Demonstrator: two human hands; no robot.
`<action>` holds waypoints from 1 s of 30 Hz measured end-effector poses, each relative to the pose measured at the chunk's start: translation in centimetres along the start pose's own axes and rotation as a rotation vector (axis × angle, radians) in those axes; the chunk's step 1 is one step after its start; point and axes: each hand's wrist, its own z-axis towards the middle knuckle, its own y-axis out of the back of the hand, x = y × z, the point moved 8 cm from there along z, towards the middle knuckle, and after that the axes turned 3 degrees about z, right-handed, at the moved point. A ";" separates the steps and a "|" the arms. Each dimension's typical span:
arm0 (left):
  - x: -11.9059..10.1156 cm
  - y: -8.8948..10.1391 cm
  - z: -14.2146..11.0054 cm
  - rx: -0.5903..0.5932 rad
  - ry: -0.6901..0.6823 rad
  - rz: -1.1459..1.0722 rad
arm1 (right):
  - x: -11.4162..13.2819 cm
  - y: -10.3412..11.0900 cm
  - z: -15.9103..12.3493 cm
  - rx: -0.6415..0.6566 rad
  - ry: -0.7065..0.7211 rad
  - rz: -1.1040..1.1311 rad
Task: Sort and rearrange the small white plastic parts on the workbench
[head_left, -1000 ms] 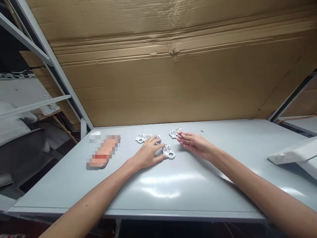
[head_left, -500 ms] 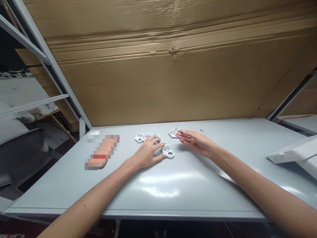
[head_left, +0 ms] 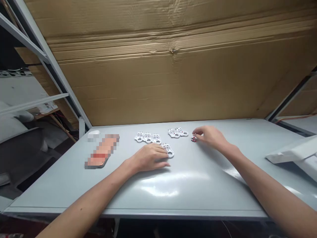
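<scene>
While the view faced the far edge of the work area, a pale grey table (head_left: 213, 201) occupied the lower scene. A large corrugated cardboard sheet (head_left: 158, 66) stood behind its far edge, and a white metal shelving upright (head_left: 49, 62) ran along the far left. A white slab (head_left: 292, 152) lay at the right edge of the table. Near the left end, a small white object (head_left: 94, 133) and a longer pixelated object (head_left: 102, 152) with a red band were too blurred to identify.

The left hand (head_left: 148, 158) lay palm down on the table, its fingers extended and close together. Its fingertips (head_left: 164, 153) were just beside a white perforated part (head_left: 168, 150), and no grip was formed. The right hand (head_left: 210, 137) was arched palm down at the right, with its fingers (head_left: 198, 133) curved down over a small red-and-black item (head_left: 193, 139). Whether the fingers were clamped on that item could not be determined.

Five further white perforated parts (head_left: 148, 138) lay flat toward the far edge, three in a row at left-centre and two just to the right.
</scene>
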 end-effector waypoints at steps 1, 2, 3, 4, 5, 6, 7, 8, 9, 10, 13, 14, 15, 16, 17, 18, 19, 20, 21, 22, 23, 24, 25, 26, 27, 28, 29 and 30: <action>-0.2 -0.1 0.0 0.019 -0.018 -0.021 | 0.1 -0.1 0.0 0.010 0.017 -0.008; -0.5 -0.3 -0.1 0.032 -0.044 -0.044 | 0.2 -0.1 -0.1 0.010 0.035 -0.012; -0.6 -0.4 -0.1 0.038 -0.071 -0.064 | 0.3 -0.1 -0.1 0.005 0.052 -0.016; -0.6 -0.4 -0.1 0.031 -0.082 -0.076 | 0.3 -0.1 -0.1 0.002 0.064 -0.023; -0.6 -0.5 -0.1 0.021 -0.090 -0.084 | 0.3 -0.1 -0.1 -0.001 0.069 -0.031; -0.5 -0.5 -0.1 0.012 -0.095 -0.091 | 0.3 0.0 -0.2 -0.004 0.066 -0.042; -0.4 -0.6 -0.1 0.007 -0.097 -0.099 | 0.3 0.0 -0.2 -0.006 0.060 -0.055; -0.3 -0.7 -0.1 0.005 -0.097 -0.107 | 0.4 0.0 -0.2 -0.009 0.054 -0.069; -0.2 -0.7 -0.1 0.008 -0.092 -0.113 | 0.6 0.0 -0.3 -0.015 0.056 -0.082; -0.1 -0.8 -0.1 0.016 -0.082 -0.116 | 0.9 0.0 -0.3 -0.021 0.067 -0.090; 0.3 -1.0 0.0 0.052 -0.047 -0.096 | 2.8 -0.7 -0.8 -0.005 0.197 -0.076; 0.5 -1.0 0.0 0.064 -0.033 -0.080 | 3.7 -1.2 -1.0 0.013 0.269 -0.055; 0.7 -1.1 0.0 0.075 -0.021 -0.060 | 4.5 -1.7 -1.4 0.035 0.344 -0.032; 0.9 -1.1 0.0 0.085 -0.010 -0.039 | 5.3 -2.2 -1.7 0.056 0.413 -0.012; 1.2 -1.2 0.1 0.096 0.000 -0.016 | 6.0 -2.7 -2.1 0.075 0.472 0.001; 1.4 -1.3 0.1 0.107 0.012 0.005 | 6.6 -3.1 -2.4 0.091 0.514 0.009; 1.7 -1.4 0.1 0.118 0.027 0.024 | 7.0 -3.4 -2.7 0.104 0.541 0.011; 2.1 -1.4 0.0 0.126 0.047 0.041 | 7.4 -3.7 -2.9 0.116 0.559 0.011; 2.4 -1.5 0.0 0.135 0.070 0.053 | 7.7 -4.0 -3.1 0.128 0.571 0.011; 2.8 -1.6 0.0 0.144 0.093 0.061 | 8.0 -4.1 -3.3 0.137 0.578 0.011; 3.1 -1.7 -0.1 0.154 0.113 0.066 | 8.2 -4.2 -3.4 0.147 0.581 0.007; 3.3 -1.8 -0.1 0.167 0.128 0.067 | 8.3 -4.2 -3.5 0.154 0.582 0.001; 3.5 -1.9 -0.1 0.179 0.137 0.067 | 8.5 -4.3 -3.6 0.161 0.582 -0.010; 3.6 -2.0 -0.1 0.190 0.142 0.066 | 8.6 -4.3 -3.7 0.166 0.582 -0.022; 3.7 -2.0 -0.1 0.196 0.147 0.066 | 8.7 -4.3 -3.8 0.168 0.583 -0.035; 3.9 -2.1 -0.1 0.199 0.154 0.066 | 8.7 -4.3 -3.8 0.168 0.584 -0.048; 4.0 -2.1 -0.1 0.200 0.162 0.066 | 8.8 -4.3 -3.8 0.164 0.584 -0.060; 4.1 -2.2 -0.1 0.203 0.170 0.065 | 8.7 -4.4 -3.7 0.157 0.581 -0.070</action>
